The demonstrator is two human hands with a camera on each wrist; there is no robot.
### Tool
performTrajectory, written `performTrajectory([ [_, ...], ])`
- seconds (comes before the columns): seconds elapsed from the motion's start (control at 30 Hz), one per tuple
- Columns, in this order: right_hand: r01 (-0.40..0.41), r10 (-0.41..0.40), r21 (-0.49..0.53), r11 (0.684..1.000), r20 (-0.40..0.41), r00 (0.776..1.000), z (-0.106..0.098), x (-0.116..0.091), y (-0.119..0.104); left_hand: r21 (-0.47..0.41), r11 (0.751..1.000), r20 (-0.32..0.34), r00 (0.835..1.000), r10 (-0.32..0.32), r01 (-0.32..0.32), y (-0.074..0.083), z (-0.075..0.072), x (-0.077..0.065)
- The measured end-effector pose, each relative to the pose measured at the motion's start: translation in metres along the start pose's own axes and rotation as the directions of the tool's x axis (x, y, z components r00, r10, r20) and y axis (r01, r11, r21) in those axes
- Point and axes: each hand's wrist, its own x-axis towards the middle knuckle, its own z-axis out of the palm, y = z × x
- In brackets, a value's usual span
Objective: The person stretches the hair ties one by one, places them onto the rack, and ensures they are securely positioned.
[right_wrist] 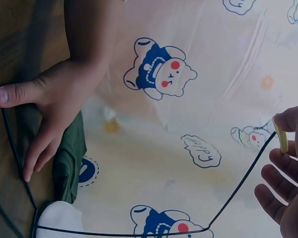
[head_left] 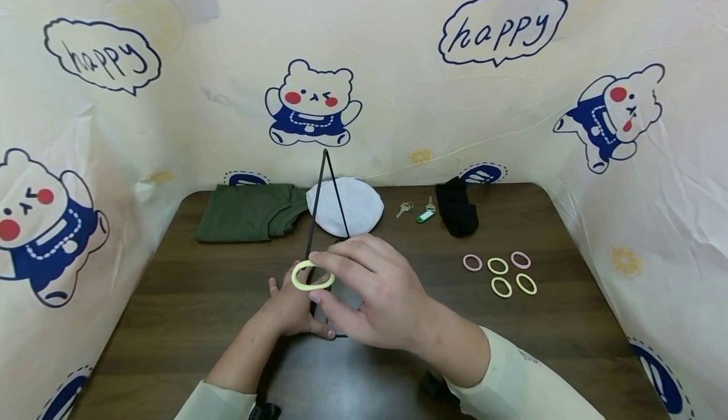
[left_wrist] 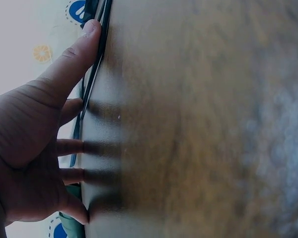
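My right hand (head_left: pixel 378 294) pinches a pale yellow ring (head_left: pixel 308 287) between thumb and fingers, in the air over the left hand. In the right wrist view the yellow ring (right_wrist: pixel 283 142) is right at the tip of a thin black wire stand (right_wrist: pixel 243 179); its other fingers are loosely bent. Low down, my left hand (head_left: pixel 292 306) rests with spread fingers at the foot of the wire stand (head_left: pixel 313 224). The left wrist view has its thumb (left_wrist: pixel 79 52) lying along the black wire and the other fingertips reaching down to the tabletop.
Several pink and yellow rings (head_left: pixel 502 288) lie at the right. Along the back are folded green cloth (head_left: pixel 244 215), a white cap (head_left: pixel 364 205), a key (head_left: pixel 405 209), a green-tagged key (head_left: pixel 425 216) and a black sock-like cloth (head_left: pixel 457 208). A printed curtain (head_left: pixel 387 117) surrounds the table.
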Motion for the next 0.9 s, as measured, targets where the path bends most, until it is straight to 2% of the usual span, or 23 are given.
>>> performTrajectory([
  [0.2,-0.06,0.061,-0.016,0.998,0.044,0.997,0.006,0.003,0.006,0.031,0.999,0.014,1.0,-0.011,0.01,0.002,-0.001,-0.001],
  [0.63,-0.079,0.085,-0.085,0.993,0.07,0.994,0.012,0.009,0.03,0.085,0.996,0.056,0.998,-0.03,0.025,0.0,0.001,0.005],
  [0.9,-0.122,0.13,-0.116,0.986,0.065,0.989,0.015,0.01,0.047,0.103,0.994,0.066,0.997,-0.038,0.031,0.001,0.001,0.009],
])
